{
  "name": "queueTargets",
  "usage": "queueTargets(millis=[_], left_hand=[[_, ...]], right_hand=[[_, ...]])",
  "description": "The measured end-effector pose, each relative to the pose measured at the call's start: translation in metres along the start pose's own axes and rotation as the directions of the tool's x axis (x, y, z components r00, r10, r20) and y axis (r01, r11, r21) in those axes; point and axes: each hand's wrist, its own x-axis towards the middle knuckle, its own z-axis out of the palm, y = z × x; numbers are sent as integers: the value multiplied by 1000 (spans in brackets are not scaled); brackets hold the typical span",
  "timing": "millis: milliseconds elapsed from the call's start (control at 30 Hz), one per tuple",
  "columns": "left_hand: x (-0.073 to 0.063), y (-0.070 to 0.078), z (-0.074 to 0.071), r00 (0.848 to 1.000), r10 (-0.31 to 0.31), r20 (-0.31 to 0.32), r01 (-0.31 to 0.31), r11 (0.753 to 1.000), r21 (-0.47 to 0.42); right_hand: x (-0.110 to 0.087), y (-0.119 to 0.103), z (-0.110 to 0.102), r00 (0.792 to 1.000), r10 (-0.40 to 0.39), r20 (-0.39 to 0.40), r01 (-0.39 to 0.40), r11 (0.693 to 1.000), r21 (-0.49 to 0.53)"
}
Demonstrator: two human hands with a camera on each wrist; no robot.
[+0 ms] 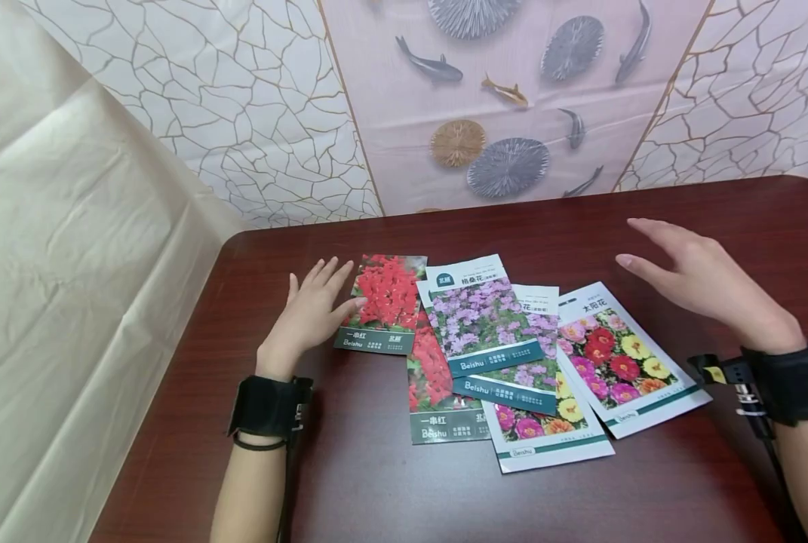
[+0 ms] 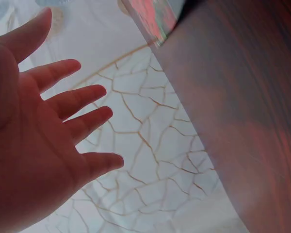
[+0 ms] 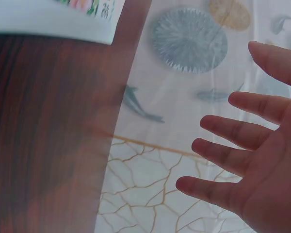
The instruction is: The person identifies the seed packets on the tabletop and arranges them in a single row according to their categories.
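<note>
Several flower seed packets lie fanned on a dark red wooden table (image 1: 390,483). My left hand (image 1: 313,305) lies flat with straight fingers, its thumb touching the left edge of a red-flower packet (image 1: 385,305). A purple-flower packet (image 1: 481,317) overlaps a second red packet (image 1: 437,392). To the right lie two mixed-colour flower packets (image 1: 617,358) (image 1: 546,426). My right hand (image 1: 695,275) hovers open above the table right of the packets, holding nothing. The left wrist view shows the left hand (image 2: 48,141) spread; the right wrist view shows the right hand (image 3: 252,145) spread.
A patterned wall covering with fish and round shapes (image 1: 505,113) stands behind the table. A cream sheet (image 1: 71,264) hangs along the left side. Black wrist straps (image 1: 271,407) (image 1: 791,381) sit on both arms.
</note>
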Motion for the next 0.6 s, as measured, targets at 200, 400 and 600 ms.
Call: queueTargets(millis=[200,400,600], left_hand=[[0,16,7,997,44,61,-46,998,37],[2,28,19,989,44,145,-56,995,82],[5,32,31,977,45,208,-68,992,105]], right_hand=[[-2,-12,4,999,-53,-11,53,999,-8],[-4,-22,8,990,-141,-26,139,988,-61],[-6,-26,9,984,-177,-30,173,981,-87]])
